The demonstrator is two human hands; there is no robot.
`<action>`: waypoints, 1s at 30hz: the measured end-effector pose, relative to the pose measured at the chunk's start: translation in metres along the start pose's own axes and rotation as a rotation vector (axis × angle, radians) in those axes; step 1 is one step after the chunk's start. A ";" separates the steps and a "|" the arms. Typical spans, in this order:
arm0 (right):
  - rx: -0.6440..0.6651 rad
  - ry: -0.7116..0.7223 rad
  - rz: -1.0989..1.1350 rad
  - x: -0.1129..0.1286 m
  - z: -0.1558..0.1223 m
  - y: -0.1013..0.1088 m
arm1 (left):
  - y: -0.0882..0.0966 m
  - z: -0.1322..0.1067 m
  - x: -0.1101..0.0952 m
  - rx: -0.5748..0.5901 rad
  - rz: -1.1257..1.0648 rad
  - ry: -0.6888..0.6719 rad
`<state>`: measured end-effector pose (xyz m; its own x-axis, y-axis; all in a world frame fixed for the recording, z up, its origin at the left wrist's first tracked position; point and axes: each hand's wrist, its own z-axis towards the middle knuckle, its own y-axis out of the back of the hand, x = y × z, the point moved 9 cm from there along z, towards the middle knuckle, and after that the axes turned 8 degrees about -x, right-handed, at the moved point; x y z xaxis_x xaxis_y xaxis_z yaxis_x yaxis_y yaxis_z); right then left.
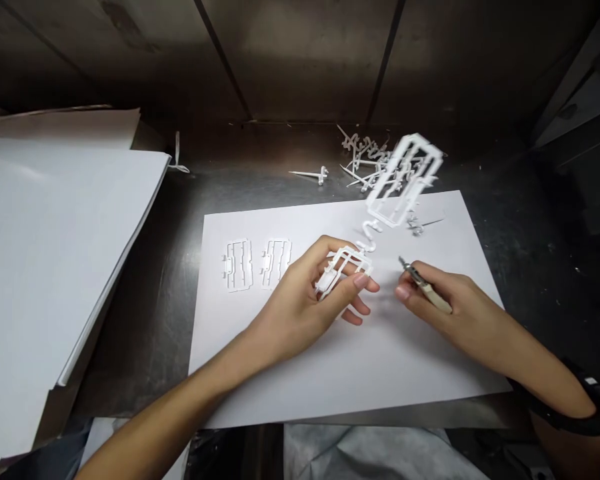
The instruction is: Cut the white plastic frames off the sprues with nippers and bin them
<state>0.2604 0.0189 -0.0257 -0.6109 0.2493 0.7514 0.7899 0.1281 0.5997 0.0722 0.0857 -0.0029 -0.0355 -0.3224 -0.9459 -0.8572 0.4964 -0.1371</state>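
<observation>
My left hand point(314, 293) pinches a white plastic frame part point(344, 267) between thumb and fingers, just above a white sheet of paper point(360, 360). A second white frame point(404, 179), blurred, hangs in the air beyond it, joined to the held part by a thin curved runner. My right hand point(445, 300) lies on the paper to the right, closed on a small cutting tool point(423, 280) whose metal tip points toward the held part. Two finished white frame parts point(256, 264) lie flat side by side on the paper's left.
A pile of white plastic sprue offcuts point(365, 163) lies on the dark metal bench point(180, 200) behind the paper. A stack of large white sheets point(45, 253) covers the left side. A dark metal wall stands behind. A black band is on my right wrist.
</observation>
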 end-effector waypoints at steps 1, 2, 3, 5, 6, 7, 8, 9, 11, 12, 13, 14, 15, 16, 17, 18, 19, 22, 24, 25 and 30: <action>0.052 -0.017 0.003 -0.002 -0.001 -0.005 | 0.000 -0.001 0.000 0.000 0.018 -0.016; 0.086 -0.026 0.004 -0.004 -0.002 -0.009 | 0.000 -0.001 0.000 0.002 0.044 -0.030; 0.101 -0.029 0.006 -0.005 -0.002 -0.010 | 0.000 -0.002 0.000 0.007 0.070 -0.039; 0.104 -0.029 0.008 -0.006 -0.002 -0.010 | -0.001 -0.002 0.001 0.031 0.104 -0.038; 0.103 -0.032 0.006 -0.007 -0.002 -0.010 | -0.001 -0.003 0.002 0.048 0.099 -0.028; 0.104 -0.038 0.002 -0.007 -0.003 -0.010 | -0.001 -0.003 0.003 0.064 0.070 -0.017; 0.106 -0.046 -0.002 -0.008 -0.003 -0.010 | -0.001 -0.003 0.003 0.079 0.019 -0.006; 0.114 -0.053 -0.005 -0.008 -0.004 -0.010 | -0.002 -0.004 0.004 0.092 -0.039 0.008; 0.143 -0.059 0.001 -0.007 -0.004 -0.011 | -0.003 -0.004 0.005 0.117 -0.133 0.038; 0.160 -0.058 0.007 -0.006 -0.005 -0.012 | -0.004 -0.005 0.005 0.133 -0.152 0.053; 0.175 -0.056 0.013 -0.004 -0.005 -0.013 | -0.005 -0.006 0.006 0.152 -0.150 0.066; 0.183 -0.054 0.016 -0.002 -0.005 -0.013 | -0.007 -0.006 0.005 0.170 -0.140 0.072; 0.186 -0.052 0.018 -0.001 -0.005 -0.013 | -0.009 -0.007 0.005 0.186 -0.123 0.072; 0.187 -0.050 0.018 0.000 -0.005 -0.013 | -0.010 -0.007 0.004 0.193 -0.098 0.067; 0.192 -0.046 0.017 0.001 -0.005 -0.014 | -0.010 -0.007 0.004 0.186 -0.064 0.055; 0.198 -0.041 0.016 0.002 -0.005 -0.014 | -0.009 -0.007 0.003 0.166 -0.020 0.036; 0.204 -0.035 0.013 0.002 -0.005 -0.014 | -0.008 -0.006 0.003 0.141 0.030 0.017; 0.205 -0.022 -0.001 0.003 -0.005 -0.015 | -0.006 -0.004 0.002 0.074 0.140 -0.043; 0.198 -0.016 -0.015 0.003 -0.005 -0.014 | -0.006 -0.003 0.001 0.059 0.181 -0.082; 0.195 -0.015 -0.022 0.003 -0.005 -0.014 | -0.006 -0.003 0.000 0.055 0.203 -0.101; 0.173 -0.005 -0.056 0.004 -0.005 -0.013 | -0.005 -0.001 -0.002 0.044 0.315 -0.178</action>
<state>0.2475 0.0139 -0.0286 -0.6547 0.2422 0.7160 0.7520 0.3049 0.5844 0.0761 0.0832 0.0000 -0.2016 -0.0048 -0.9794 -0.7955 0.5842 0.1609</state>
